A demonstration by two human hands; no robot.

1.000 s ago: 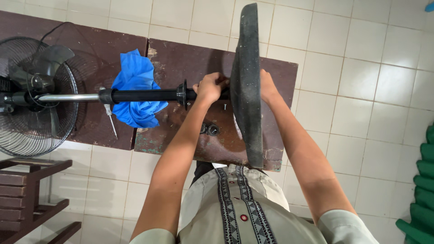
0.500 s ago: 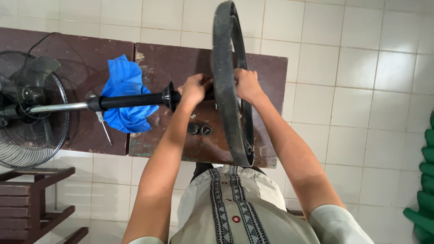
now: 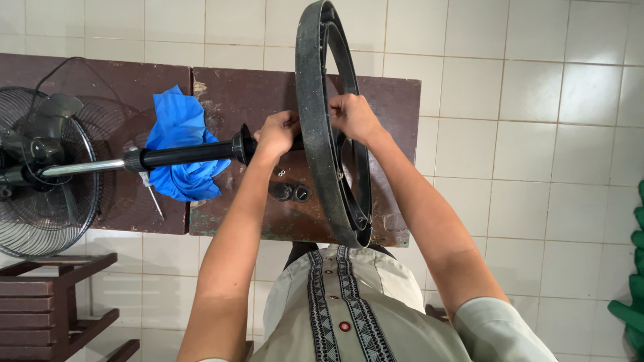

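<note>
Over brown tables (image 3: 396,100), both hands grip round black fan base (image 3: 320,127).

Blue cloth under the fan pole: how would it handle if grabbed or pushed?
The blue cloth lies crumpled in folds on the table, so it is probably floppy and light. A push would likely bunch it, not slide it whole. The pole crosses above it; whether it pins the cloth is unclear.

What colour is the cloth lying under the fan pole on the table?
Bright blue: the cloth shows best in the head view, bunched beneath the black fan pole.
</note>
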